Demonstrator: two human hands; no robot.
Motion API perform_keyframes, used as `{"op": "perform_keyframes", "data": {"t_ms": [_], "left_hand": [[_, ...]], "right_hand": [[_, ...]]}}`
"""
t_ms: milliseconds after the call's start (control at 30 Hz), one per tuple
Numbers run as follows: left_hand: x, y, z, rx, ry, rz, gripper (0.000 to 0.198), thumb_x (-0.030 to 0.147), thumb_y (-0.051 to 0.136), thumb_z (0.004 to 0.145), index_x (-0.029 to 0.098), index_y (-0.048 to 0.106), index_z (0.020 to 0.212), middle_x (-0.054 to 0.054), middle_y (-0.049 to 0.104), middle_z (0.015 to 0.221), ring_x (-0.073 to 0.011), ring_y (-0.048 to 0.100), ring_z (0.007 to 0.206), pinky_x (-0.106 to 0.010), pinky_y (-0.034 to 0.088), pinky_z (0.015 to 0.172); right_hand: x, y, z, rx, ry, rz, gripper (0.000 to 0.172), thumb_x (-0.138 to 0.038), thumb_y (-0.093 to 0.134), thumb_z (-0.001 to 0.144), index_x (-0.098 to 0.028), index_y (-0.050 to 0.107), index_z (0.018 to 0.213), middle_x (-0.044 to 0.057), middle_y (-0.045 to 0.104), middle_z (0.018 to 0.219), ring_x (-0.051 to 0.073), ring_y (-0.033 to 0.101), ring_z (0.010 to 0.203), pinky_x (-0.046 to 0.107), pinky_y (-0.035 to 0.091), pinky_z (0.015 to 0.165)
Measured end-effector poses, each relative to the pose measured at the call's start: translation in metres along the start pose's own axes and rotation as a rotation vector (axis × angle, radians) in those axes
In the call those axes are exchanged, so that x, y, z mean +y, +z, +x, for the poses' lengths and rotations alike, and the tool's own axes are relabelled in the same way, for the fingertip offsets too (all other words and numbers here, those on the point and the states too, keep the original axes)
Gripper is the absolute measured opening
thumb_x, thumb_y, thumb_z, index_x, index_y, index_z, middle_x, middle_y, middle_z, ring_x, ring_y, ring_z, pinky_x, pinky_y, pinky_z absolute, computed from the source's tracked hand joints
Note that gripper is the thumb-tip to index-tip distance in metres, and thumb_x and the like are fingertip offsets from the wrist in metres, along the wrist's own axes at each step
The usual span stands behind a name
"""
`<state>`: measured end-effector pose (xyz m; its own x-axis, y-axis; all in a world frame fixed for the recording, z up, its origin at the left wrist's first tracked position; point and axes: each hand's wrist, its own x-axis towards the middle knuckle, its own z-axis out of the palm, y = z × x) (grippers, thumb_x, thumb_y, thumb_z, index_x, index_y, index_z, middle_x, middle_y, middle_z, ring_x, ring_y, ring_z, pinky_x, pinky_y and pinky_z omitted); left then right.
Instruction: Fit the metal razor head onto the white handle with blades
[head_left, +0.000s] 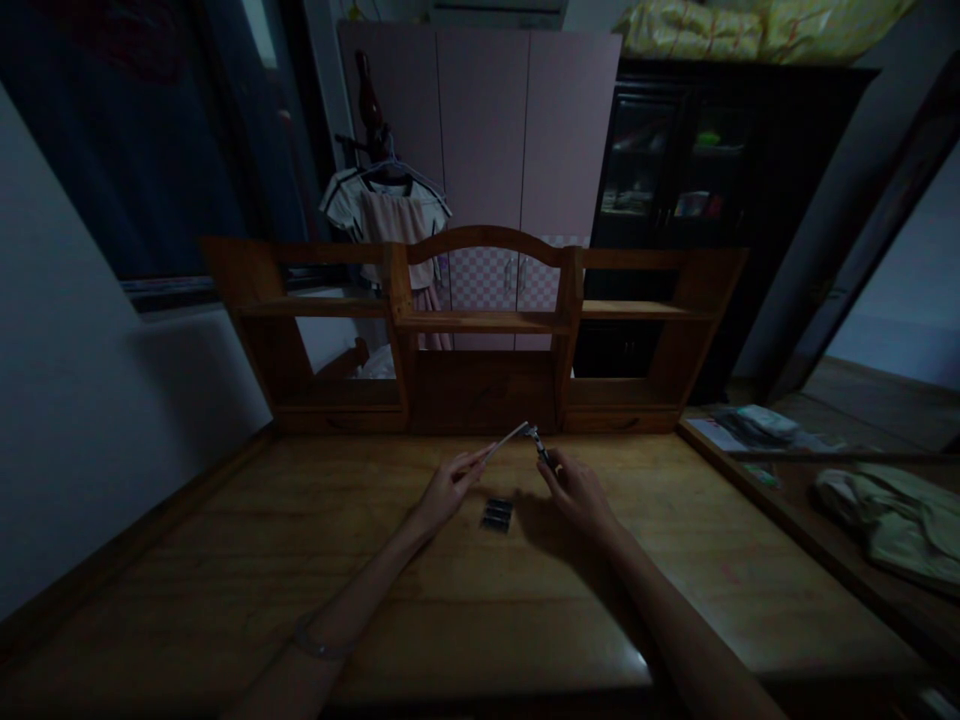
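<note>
My left hand (450, 488) pinches the lower end of a thin pale strip (511, 437), seen almost edge-on and slanting up to the right. In my right hand (581, 492) is a slim black-and-silver tool (538, 444), shaped like a razor, its fingers closed round the dark lower part. The tool's small head is at the strip's upper end; whether they touch I cannot tell. Below and between both hands, a small pack with several dark bars (497, 515) lies flat on the wooden desk (420, 630).
A wooden shelf unit (484, 322) stands along the desk's back edge. A raised wooden rim (780, 525) borders the right side, with a pale cloth bag (900, 520) beyond it. The white wall (90, 420) is close on the left.
</note>
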<state>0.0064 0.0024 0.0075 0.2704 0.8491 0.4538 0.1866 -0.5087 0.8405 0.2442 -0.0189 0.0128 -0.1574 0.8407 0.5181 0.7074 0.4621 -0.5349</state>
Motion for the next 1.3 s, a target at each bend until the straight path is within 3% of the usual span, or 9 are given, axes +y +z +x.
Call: {"op": "perform_keyframes", "data": {"t_ms": [433,633,833,1000,1200,1300], "left_hand": [[0.0,-0.005,0.002,0.056,-0.005,-0.01,0.041,0.035,0.051,0.086,0.022,0.056,0.125,-0.006,0.062,0.118,-0.0188,0.054,0.103,-0.029,0.039,0.091],[-0.009,-0.003,0.002,0.049,-0.019,0.041,0.042,0.036,0.05,0.087,0.021,0.054,0.125,-0.005,0.065,0.105,-0.0175,0.056,0.094,-0.03,0.04,0.09],[-0.01,-0.006,0.004,0.091,0.012,0.013,0.04,0.035,0.049,0.088,0.023,0.055,0.125,-0.006,0.06,0.119,-0.0187,0.053,0.106,-0.03,0.037,0.095],[-0.006,-0.002,0.002,0.05,0.027,0.069,0.039,0.034,0.05,0.088,0.021,0.056,0.125,-0.006,0.065,0.106,-0.0177,0.056,0.094,-0.029,0.039,0.091],[-0.008,-0.004,0.002,0.067,0.058,0.086,0.04,0.033,0.048,0.089,0.022,0.054,0.127,-0.006,0.063,0.105,-0.0167,0.055,0.092,-0.027,0.04,0.088],[-0.01,-0.004,0.001,0.035,0.067,0.171,0.039,0.033,0.047,0.09,0.023,0.054,0.126,-0.004,0.061,0.092,-0.0148,0.054,0.083,-0.025,0.042,0.08]], "right_hand": [[0.003,0.002,0.001,0.017,0.002,-0.003,0.029,-0.042,0.037,0.091,-0.02,0.057,0.093,0.004,0.064,0.079,0.016,0.058,0.067,0.025,0.038,0.058],[0.002,0.002,0.0,0.042,-0.013,0.019,0.028,-0.041,0.038,0.092,-0.021,0.057,0.099,0.005,0.064,0.083,0.017,0.059,0.069,0.025,0.039,0.06],[0.001,0.001,0.001,0.025,-0.011,0.006,0.026,-0.04,0.039,0.091,-0.021,0.057,0.095,0.005,0.064,0.082,0.017,0.058,0.069,0.025,0.039,0.06],[0.0,0.001,0.001,0.016,-0.031,-0.007,0.025,-0.039,0.041,0.091,-0.021,0.058,0.096,0.004,0.064,0.079,0.017,0.058,0.067,0.025,0.038,0.059],[-0.003,-0.001,0.0,0.048,-0.044,0.016,0.024,-0.036,0.045,0.089,-0.021,0.062,0.097,0.005,0.066,0.087,0.017,0.06,0.074,0.024,0.041,0.062],[-0.004,-0.001,0.001,0.051,-0.072,0.011,0.023,-0.034,0.047,0.088,-0.022,0.063,0.098,0.004,0.066,0.087,0.016,0.061,0.076,0.024,0.042,0.065]]}}
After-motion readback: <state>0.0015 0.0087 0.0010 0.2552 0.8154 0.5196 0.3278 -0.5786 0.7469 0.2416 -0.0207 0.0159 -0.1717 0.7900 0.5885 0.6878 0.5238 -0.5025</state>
